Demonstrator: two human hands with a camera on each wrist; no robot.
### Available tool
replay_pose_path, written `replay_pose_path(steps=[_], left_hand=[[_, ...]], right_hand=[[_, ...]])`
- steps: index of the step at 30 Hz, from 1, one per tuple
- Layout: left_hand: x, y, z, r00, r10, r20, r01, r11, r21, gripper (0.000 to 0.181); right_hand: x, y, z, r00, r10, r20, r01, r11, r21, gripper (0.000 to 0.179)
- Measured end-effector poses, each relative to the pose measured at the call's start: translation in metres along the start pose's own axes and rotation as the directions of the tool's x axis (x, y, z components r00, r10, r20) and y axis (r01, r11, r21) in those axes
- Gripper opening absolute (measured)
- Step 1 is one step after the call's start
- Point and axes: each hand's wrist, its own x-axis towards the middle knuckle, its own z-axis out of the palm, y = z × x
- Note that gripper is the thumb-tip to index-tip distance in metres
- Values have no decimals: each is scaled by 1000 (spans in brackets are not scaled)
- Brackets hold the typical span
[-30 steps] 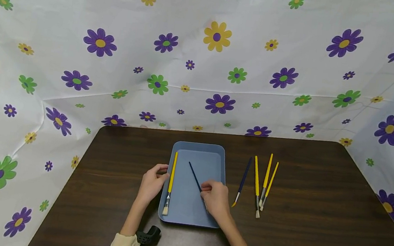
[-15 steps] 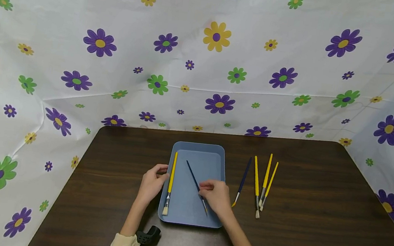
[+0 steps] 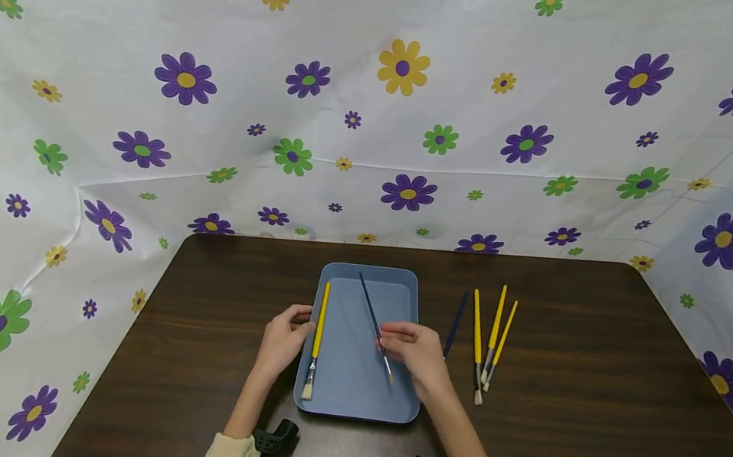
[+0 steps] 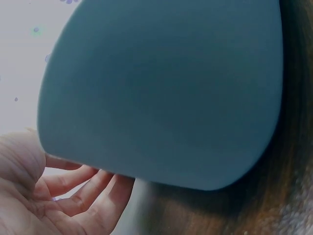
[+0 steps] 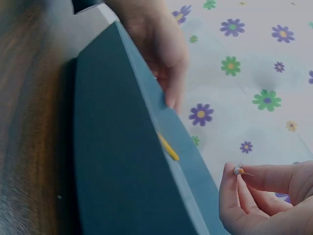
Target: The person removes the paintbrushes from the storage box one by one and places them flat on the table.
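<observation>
My left hand (image 3: 282, 339) grips the left rim of a blue-grey tray (image 3: 347, 396); in the left wrist view the tray's wall (image 4: 161, 98) hides the fingertips. Over the tray, my right hand (image 3: 418, 355) pinches a thin dark-handled paintbrush (image 3: 368, 302) between thumb and fingers. Its handle points away and its bristles slant toward the tray's near right. The right wrist view shows the brush's tip end-on at the fingertips. A yellow paintbrush (image 3: 321, 323) lies lengthwise along the tray's left side, bristles toward me.
Right of the tray, several yellow paintbrushes (image 3: 478, 320) lie on the dark wooden table (image 3: 588, 443). A navy-handled paintbrush (image 3: 457, 321) lies beside them, partly hidden by my right hand. A flowered white cloth (image 3: 238, 42) hangs behind the table.
My right hand has moved slightly left, then away and to the right, carrying the dark paintbrush farther up over the tray. More of its bristle end shows. The left hand stays at the rim.
</observation>
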Motion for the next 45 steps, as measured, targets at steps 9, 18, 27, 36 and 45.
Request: replay_pose_path(steps=[9,18,27,36,45], left_hand=[[0,0,0,1000,-19,2,19,1000,1,31],[0,2,0,1000,-31,2,31,1000,-4,31],[0,1,1,1000,-25,3,25,1000,1,31],[-1,2,0,1000,-29,3,29,1000,9,31],[0,0,0,1000,-15,11,15,1000,7,31]], right_hand=[[1,-10,-25,999,18,35,-20,997,74,31],[3,-22,-52,999,16,31,-21,986,167,30],[-1,-34,-84,1000,-6,10,4,970,243,22],[-2,-37,-116,999,-21,-42,27,986,167,24],[-6,-36,-152,996,-40,-82,56,976,211,30]])
